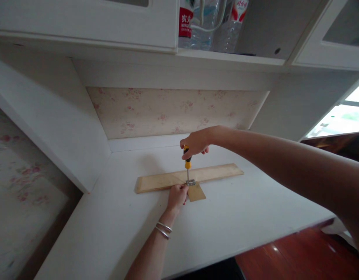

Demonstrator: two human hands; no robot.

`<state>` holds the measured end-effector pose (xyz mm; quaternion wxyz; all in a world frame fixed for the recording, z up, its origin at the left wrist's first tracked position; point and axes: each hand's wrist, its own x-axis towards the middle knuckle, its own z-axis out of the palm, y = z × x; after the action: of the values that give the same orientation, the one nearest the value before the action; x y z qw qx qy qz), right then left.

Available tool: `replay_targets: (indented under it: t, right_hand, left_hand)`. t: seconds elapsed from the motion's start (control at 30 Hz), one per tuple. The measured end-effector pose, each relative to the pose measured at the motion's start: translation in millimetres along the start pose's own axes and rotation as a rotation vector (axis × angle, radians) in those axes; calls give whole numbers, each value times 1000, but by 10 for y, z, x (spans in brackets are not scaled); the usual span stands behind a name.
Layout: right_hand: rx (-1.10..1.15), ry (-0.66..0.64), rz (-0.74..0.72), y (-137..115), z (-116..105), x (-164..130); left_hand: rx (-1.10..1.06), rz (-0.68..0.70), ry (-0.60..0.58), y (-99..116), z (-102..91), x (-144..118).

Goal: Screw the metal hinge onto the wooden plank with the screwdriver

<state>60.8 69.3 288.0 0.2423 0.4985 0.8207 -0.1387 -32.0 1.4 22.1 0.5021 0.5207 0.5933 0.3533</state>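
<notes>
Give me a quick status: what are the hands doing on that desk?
Right hand gripping upright screwdriver, tip on small metal bracket. Left hand steadying by the bracket, on the wooden strip. Nothing blocking on the desk.

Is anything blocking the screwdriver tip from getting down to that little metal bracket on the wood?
Nothing visible does. The screwdriver, held upright by the right hand, reaches the metal bracket; the left hand sits beside it on the wooden strip.

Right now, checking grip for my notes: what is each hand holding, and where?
Right hand grips the screwdriver by its handle top; left hand steadies its tip at the metal bracket.
</notes>
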Motion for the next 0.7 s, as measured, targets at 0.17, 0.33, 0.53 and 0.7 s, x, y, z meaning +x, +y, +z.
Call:
replay_targets:
  t: [0.17,0.33,0.53,0.7]
  right_hand:
    - [-6,-58,-90,68,26,6]
    - [7,-86,24,81,-33,54]
    - [83,-47,73,56,-64,-6]
    - [76,-23,-33,77,-34,-58]
  left_hand:
    - [8,8,11,-24,6,12]
    - [1,24,8,-50,4,21]
    - [4,25,13,-50,6,25]
    - [11,29,18,-63,15,40]
